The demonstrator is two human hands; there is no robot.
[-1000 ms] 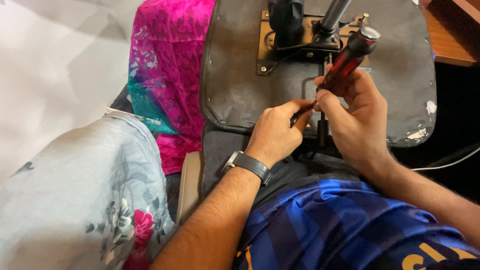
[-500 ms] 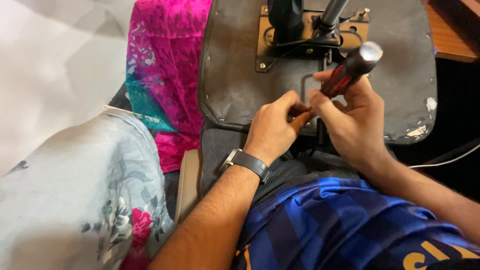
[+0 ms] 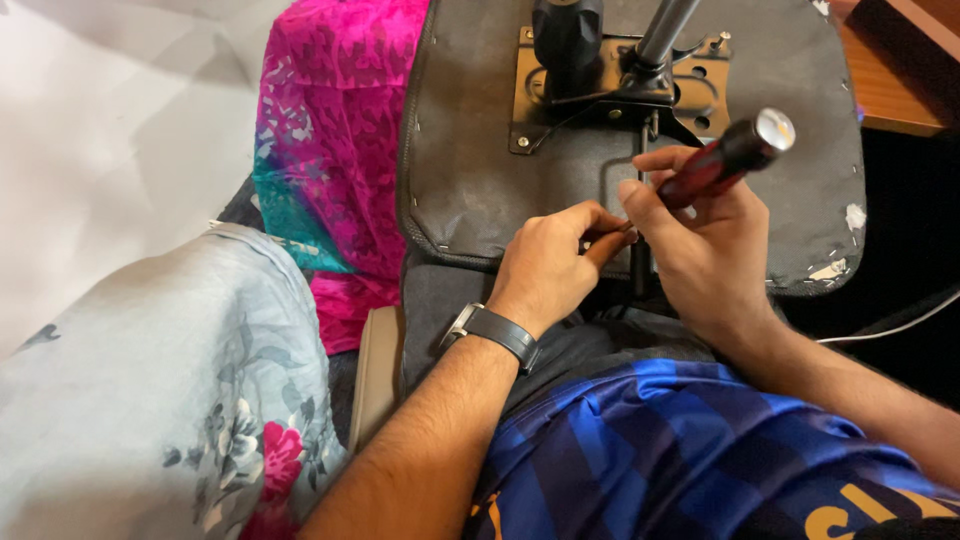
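My right hand (image 3: 700,250) grips a screwdriver with a red and black handle (image 3: 725,160), tilted with its metal-capped end up to the right; its tip is hidden behind my fingers. My left hand (image 3: 550,265), with a dark watch (image 3: 495,330) on the wrist, pinches something small right at the tool's tip; what it is cannot be made out. Both hands work at the near edge of an upturned office chair seat (image 3: 480,150) covered in grey fabric. A black metal plate (image 3: 610,85) with the gas-lift column (image 3: 665,30) is bolted to it.
A pink and teal patterned cloth (image 3: 330,150) hangs to the left of the seat. A grey floral cloth (image 3: 150,390) lies at the lower left. My blue checked shirt (image 3: 690,450) fills the lower right. A wooden surface (image 3: 890,90) shows at the upper right, a white cable (image 3: 900,320) below it.
The screwdriver handle has swung down and to the right, from steeply upright to more slanted. My left hand has stayed at the tip.
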